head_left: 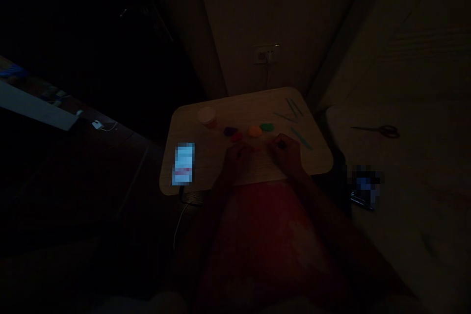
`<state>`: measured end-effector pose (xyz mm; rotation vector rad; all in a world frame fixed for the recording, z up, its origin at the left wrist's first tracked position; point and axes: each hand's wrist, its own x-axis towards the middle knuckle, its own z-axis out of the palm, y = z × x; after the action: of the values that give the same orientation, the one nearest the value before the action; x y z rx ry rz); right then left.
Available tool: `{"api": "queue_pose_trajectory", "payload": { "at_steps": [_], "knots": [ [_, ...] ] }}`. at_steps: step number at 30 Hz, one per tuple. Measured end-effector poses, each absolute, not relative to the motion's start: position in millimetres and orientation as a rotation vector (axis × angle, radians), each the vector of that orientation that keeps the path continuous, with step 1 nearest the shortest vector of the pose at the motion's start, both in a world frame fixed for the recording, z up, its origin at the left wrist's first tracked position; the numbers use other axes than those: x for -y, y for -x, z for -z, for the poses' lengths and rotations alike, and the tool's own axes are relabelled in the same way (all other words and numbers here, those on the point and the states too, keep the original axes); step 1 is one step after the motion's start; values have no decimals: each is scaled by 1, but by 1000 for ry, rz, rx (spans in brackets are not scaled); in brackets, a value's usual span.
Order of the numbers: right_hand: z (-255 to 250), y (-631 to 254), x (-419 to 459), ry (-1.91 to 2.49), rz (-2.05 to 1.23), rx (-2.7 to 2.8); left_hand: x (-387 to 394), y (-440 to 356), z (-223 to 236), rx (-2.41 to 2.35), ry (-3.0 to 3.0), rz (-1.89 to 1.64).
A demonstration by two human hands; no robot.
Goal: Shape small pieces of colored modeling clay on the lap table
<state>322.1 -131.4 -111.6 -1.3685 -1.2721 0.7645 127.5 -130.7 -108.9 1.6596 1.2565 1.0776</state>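
Note:
In the dim head view, my left hand [236,155] rests low over a small wooden-topped table [206,176], its fingers curled. My right hand [286,151] is to its right, fingers bent in a pinch. Darkness hides what either hand holds. A reddish bit [254,149] shows between the hands, too dim to name. Just beyond them lie soft clay-like lumps: a dark purple lump [230,131], a red lump [237,136], an orange lump [254,131] and a green lump [267,127]. The red one is nearest my left hand.
A pale-lidded tub [207,116] stands at the table's back left. A lit phone [183,163], with a cable below it, lies at left. Several thin green sticks [300,138] lie at right. Scissors [389,131] rest on a pale surface farther right. A wall socket [266,54] is behind.

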Motion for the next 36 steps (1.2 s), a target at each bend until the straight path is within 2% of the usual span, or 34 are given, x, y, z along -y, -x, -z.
{"api": "queue_pose_trajectory", "payload": {
  "at_steps": [20,36],
  "knots": [
    [128,-325,125,1268,-871,1221,130,-126,108,-1255,-1689,-1073],
    [109,-324,130,1367,-798,1307,130,-127,106,-1250,-1671,-1090]
  ]
}}
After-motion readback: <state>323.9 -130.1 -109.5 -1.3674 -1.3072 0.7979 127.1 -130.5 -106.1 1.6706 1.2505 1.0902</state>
